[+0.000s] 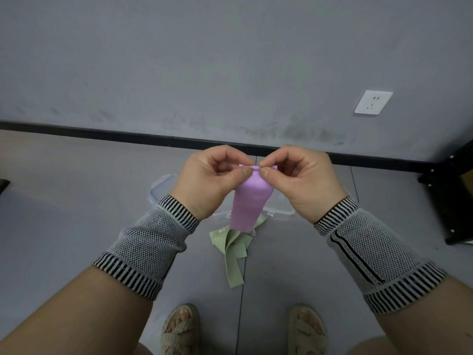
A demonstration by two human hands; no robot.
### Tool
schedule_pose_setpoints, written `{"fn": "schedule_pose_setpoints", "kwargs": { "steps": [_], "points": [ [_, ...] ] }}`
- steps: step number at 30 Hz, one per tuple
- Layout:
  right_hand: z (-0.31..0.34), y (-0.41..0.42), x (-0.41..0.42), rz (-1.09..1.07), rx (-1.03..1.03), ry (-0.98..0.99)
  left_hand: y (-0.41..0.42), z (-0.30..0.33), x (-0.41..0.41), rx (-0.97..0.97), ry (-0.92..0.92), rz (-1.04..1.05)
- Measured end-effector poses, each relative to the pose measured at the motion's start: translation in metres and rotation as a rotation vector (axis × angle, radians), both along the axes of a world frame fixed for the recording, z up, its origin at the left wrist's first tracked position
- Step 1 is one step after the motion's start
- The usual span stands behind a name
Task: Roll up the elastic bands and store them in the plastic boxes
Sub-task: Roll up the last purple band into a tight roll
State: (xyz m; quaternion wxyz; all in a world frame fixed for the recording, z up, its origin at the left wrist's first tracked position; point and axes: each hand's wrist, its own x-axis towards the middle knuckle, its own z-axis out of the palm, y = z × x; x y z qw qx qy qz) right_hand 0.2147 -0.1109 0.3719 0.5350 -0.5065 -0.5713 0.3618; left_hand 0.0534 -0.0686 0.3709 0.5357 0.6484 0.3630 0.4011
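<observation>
The person stands over the grey floor [76,213] with both hands raised side by side in front of them, and between them hangs a purple elastic band [249,203]. The left hand [207,183] pinches the band's top edge between thumb and forefinger, its other fingers [225,155] curled in above; the right hand [304,180] pinches the same edge just beside it in the same way, so the two thumbs nearly touch at the bunched top. The band drops straight down from that grip as a flat strip, free of the floor. Below and behind it, on the floor, sits a clear plastic box [281,203], mostly hidden by the hands, with its clear lid [163,185] showing to the left of the left wrist. Nearer the person, a green elastic band [234,254] lies loose and crumpled on the floor, one end trailing toward the feet. Both forearms wear knitted wrist sleeves [146,247] with black-and-white striped cuffs, and two feet in woven sandals [180,329] show at the near edge. On the far wall a white socket [373,102] sits to the right, above a dark skirting board [102,133], and a black frame [450,201] stands at the far right
</observation>
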Motion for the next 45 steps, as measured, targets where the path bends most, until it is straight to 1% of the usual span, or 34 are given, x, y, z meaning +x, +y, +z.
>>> {"fn": "schedule_pose_setpoints", "kwargs": {
  "steps": [5, 7, 11, 18, 21, 26, 28, 32, 38, 41, 45],
  "points": [
    [-0.003, 0.001, 0.002, -0.008, 0.019, -0.029, 0.000, -0.002, 0.000, -0.106, -0.043, -0.008],
    [-0.004, 0.000, 0.002, -0.008, 0.021, -0.032, 0.000, -0.002, 0.001, -0.119, -0.044, 0.007],
    [-0.003, 0.001, 0.000, 0.000, -0.002, -0.014, 0.000, -0.002, 0.003, -0.058, 0.022, 0.040],
    [0.000, -0.001, 0.001, 0.004, -0.068, 0.113, 0.002, 0.000, 0.000, 0.015, 0.081, 0.042],
    [-0.001, 0.000, 0.001, 0.002, -0.078, 0.063, 0.002, 0.001, 0.000, 0.030, 0.080, 0.042],
    [0.000, -0.001, 0.001, -0.054, -0.006, -0.002, 0.002, 0.002, 0.001, -0.118, 0.057, 0.068],
    [0.001, -0.002, 0.001, -0.056, -0.003, -0.012, 0.001, 0.004, 0.001, -0.125, 0.081, 0.064],
    [-0.001, -0.002, 0.002, -0.064, -0.024, 0.003, 0.001, 0.006, 0.000, -0.114, 0.068, 0.076],
    [-0.003, -0.003, 0.000, -0.037, -0.025, -0.061, 0.000, 0.006, 0.000, -0.138, 0.094, 0.067],
    [-0.002, -0.001, 0.001, -0.026, -0.059, -0.012, 0.000, 0.007, 0.001, -0.183, 0.062, 0.053],
    [0.000, 0.000, 0.004, -0.011, -0.173, 0.097, 0.001, 0.008, -0.001, -0.271, 0.020, -0.040]
  ]
}}
